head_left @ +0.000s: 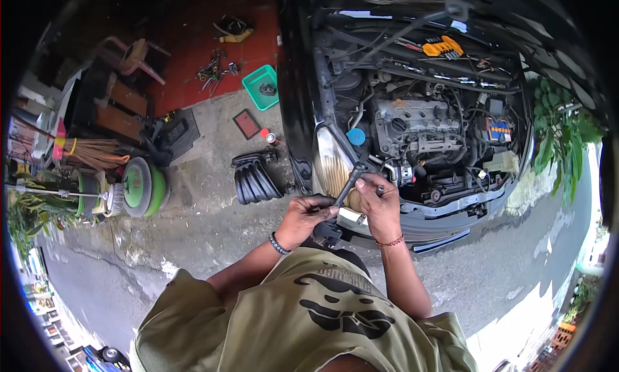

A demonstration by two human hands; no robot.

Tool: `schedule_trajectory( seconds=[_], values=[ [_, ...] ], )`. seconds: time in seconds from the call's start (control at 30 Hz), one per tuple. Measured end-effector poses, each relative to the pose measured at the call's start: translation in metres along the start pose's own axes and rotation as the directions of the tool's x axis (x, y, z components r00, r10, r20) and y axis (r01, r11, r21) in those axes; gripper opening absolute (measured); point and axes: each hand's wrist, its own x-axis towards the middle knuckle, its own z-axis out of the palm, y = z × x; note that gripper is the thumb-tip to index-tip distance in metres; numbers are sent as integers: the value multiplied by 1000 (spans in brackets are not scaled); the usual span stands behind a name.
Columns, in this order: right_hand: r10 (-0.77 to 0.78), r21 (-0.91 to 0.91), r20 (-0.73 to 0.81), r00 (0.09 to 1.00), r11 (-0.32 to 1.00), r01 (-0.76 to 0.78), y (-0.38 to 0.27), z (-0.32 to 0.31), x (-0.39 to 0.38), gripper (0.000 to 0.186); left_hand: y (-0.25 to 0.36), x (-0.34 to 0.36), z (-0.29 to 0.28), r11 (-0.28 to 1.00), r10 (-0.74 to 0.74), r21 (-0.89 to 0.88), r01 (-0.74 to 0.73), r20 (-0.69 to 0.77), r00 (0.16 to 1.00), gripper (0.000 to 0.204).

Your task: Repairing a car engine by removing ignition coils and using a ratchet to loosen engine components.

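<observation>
two hands are meeting over the near end of the headlight, and a long dark part, looking like an ignition coil, is slanting between them. the left hand is pinching its lower end, thumb against fingers; the right hand is curling with its thumb by the upper end, seemingly gripping something small and metallic too, hard to name. that two-ended hold is probably keeping the part steady and facing the eyes. another black piece is hanging under the left hand; whether it's being held, i cannot tell.

moving out, a blue round cap is sitting just beside the headlight, and right of the headlight the engine is lying uncovered. far beyond the headlight, an orange tool holder is resting along the bay's back edge, likely for easy reach. left of the headlight, a ribbed black manifold, a red panel filter and a green tray are waiting on the ground, presumably kept clear of feet.
</observation>
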Motion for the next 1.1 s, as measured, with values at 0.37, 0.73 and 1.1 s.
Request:
schedule_trajectory(
  seconds=[0.37,0.73,1.1],
  values=[
    [-64,120,-36,997,990,68,-18,-24,-25,18,6,-9,28,857,-140,-457,237,236,962,21],
    [-89,155,-38,995,983,94,-29,-25,-18,16,7,12,33,796,-240,-456,399,368,898,34],
    [-114,211,-245,963,963,168,-37,8,21,24,31,91,-15,673,-257,-385,631,678,688,31]
  ],
)
